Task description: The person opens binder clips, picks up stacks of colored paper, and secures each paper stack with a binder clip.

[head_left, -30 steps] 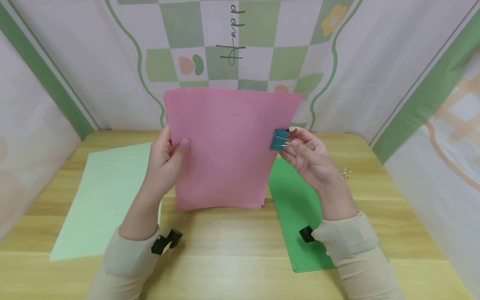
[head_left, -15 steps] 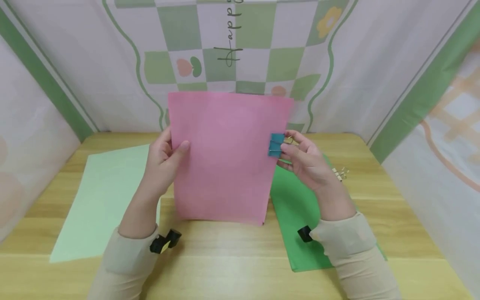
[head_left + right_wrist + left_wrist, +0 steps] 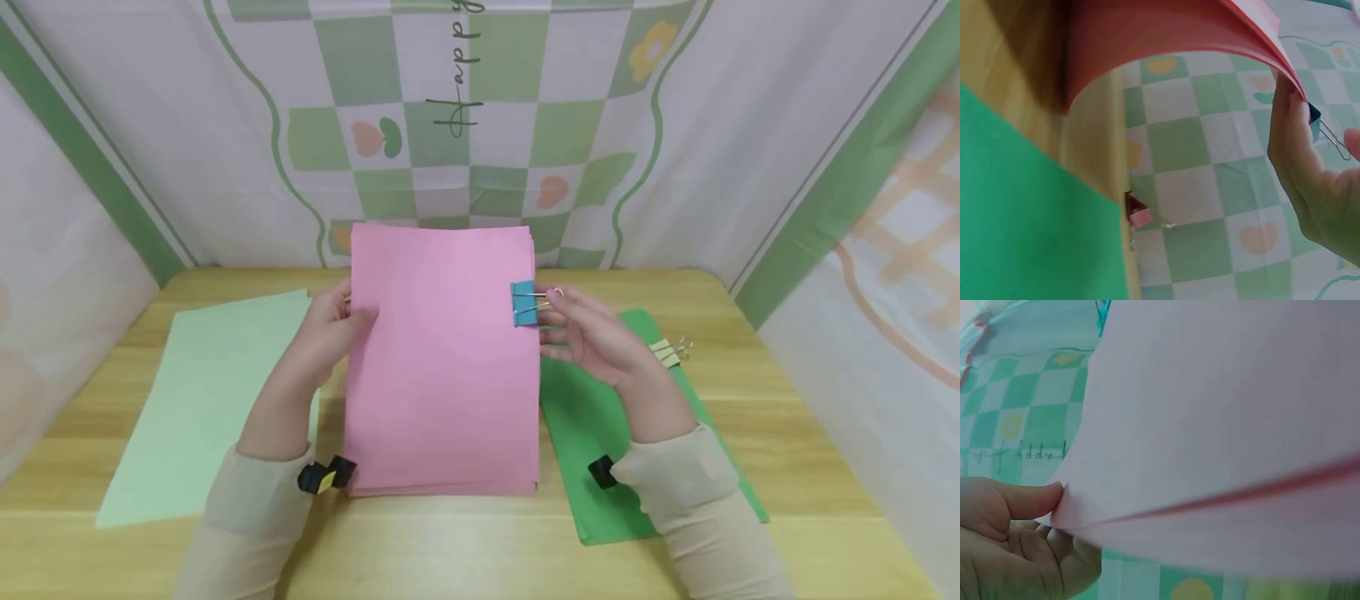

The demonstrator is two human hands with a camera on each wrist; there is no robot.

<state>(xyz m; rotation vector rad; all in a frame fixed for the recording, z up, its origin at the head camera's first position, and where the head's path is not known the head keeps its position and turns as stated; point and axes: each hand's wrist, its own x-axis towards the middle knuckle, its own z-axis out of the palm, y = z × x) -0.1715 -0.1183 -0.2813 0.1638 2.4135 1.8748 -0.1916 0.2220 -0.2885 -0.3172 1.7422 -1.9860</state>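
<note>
A stack of pink paper (image 3: 442, 375) stands tilted in front of me, its lower edge close over the table. My left hand (image 3: 333, 325) pinches its left side, thumb in front and fingers behind; the left wrist view shows a fold running from the thumb (image 3: 1038, 500). A blue binder clip (image 3: 524, 304) bites the right edge of the stack, in its upper half. At its wire handle is the thumb of my right hand (image 3: 592, 333), while the fingers lie behind the paper, fairly straight in the right wrist view.
To the right lies a stack of green paper (image 3: 600, 433) with a pale yellow binder clip (image 3: 666, 352) on its right edge. Pale green paper (image 3: 217, 400) lies at left. All rest on a wooden table (image 3: 450, 550) before a checked curtain (image 3: 442, 133).
The pink stack has come down and flattened out, its top edge dropping and its right edge moving left. The blue clip and right hand moved left and down with it; the left hand lowered slightly.
</note>
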